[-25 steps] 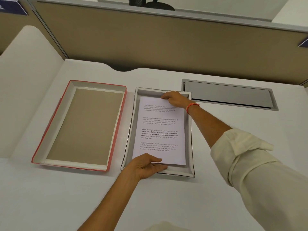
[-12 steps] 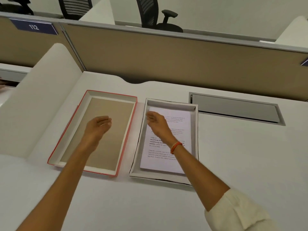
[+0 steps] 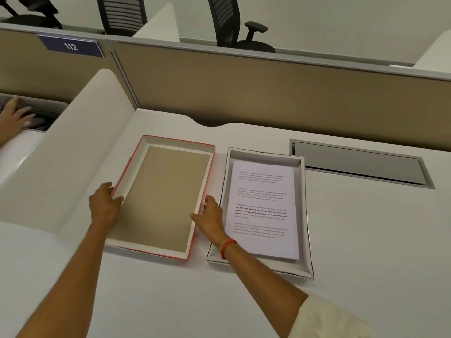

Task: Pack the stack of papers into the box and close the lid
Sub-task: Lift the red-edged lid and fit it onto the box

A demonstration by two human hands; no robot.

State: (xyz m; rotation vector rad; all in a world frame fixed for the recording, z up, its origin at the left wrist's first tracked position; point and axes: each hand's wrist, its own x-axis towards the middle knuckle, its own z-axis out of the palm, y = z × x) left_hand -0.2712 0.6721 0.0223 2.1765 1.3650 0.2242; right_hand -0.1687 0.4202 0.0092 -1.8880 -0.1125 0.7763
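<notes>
The stack of printed papers [image 3: 263, 208] lies flat inside the shallow grey box [image 3: 306, 215] on the white desk. To its left the red-edged lid [image 3: 158, 198] rests upside down, its brown inside facing up. My left hand [image 3: 105, 203] grips the lid's left wall, thumb over the rim. My right hand [image 3: 210, 215] holds the lid's right wall, between lid and box. An orange band circles my right wrist.
A white curved divider [image 3: 61, 167] rises left of the lid. A grey cable hatch [image 3: 358, 164] sits in the desk behind the box on the right. A tan partition [image 3: 268, 93] backs the desk. Another person's hand [image 3: 12, 118] shows at far left.
Both hands left the papers and moved left. A second ago they pressed the stack's ends in the box; now they grip the lid's two long sides.
</notes>
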